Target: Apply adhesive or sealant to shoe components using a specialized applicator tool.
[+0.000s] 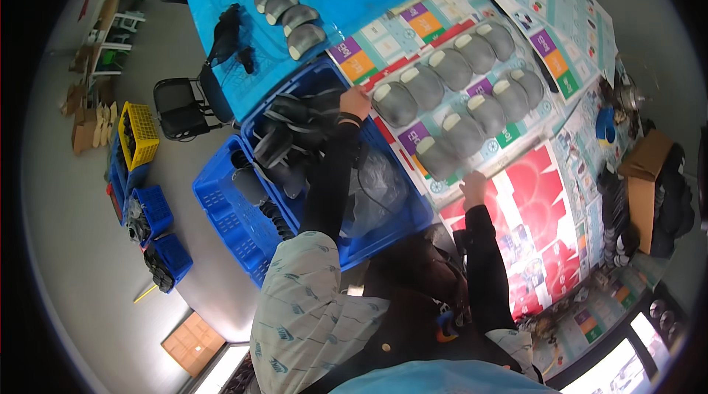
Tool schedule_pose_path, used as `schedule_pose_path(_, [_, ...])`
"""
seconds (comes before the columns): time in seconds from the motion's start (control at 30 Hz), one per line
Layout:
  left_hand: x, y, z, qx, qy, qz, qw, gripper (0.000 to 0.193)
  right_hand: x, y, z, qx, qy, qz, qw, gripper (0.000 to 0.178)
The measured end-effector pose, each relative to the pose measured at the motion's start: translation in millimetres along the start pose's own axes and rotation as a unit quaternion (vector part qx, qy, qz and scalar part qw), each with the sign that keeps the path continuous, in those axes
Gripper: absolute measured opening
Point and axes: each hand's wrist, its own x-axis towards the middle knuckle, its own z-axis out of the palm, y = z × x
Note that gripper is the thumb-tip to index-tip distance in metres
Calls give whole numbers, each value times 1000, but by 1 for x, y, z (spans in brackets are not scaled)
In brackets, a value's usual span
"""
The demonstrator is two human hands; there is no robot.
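Observation:
My left hand (355,103) is at the left edge of a printed board (376,47), its fingers curled at that edge beside a blue crate. At the board's near edge is my right hand (474,189), also closed. What either hand holds, if anything, is too small to make out. Two rows of grey rounded shell-shaped pads (395,104) with pale patches lie on the board, the nearest one (440,158) between my hands. Below my left forearm the blue crate (424,211) holds dark padded pieces (273,145) and clear plastic film (377,191).
More grey pads (302,40) and a black item (225,34) lie on a blue-covered table (258,88). A second blue crate (214,180) stands left. Red printed sheets (527,202) cover the surface at right, near a cardboard box (643,187). Behind are a black chair (177,108) and a yellow crate (140,134).

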Motion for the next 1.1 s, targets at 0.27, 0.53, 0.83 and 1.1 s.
schedule_pose_path(0.27, [5, 4, -15, 47, -6, -39, 998, 18, -16, -26, 17, 52, 48, 73, 995, 9])
schedule_pose_path(0.53, [1, -14, 11, -34, 29, -62, 997, 20, -24, -21, 4, 95, 71, 46, 992, 29])
schedule_pose_path(0.83, [55, -19, 28, -260, -279, -134, 915, 31, 39, 28, -20, -40, 116, -53, 991, 39])
schedule_pose_path(1.1, [44, -21, -14, -331, -381, -215, 836, 36, -28, -45, 38, -51, 160, 22, 986, 50])
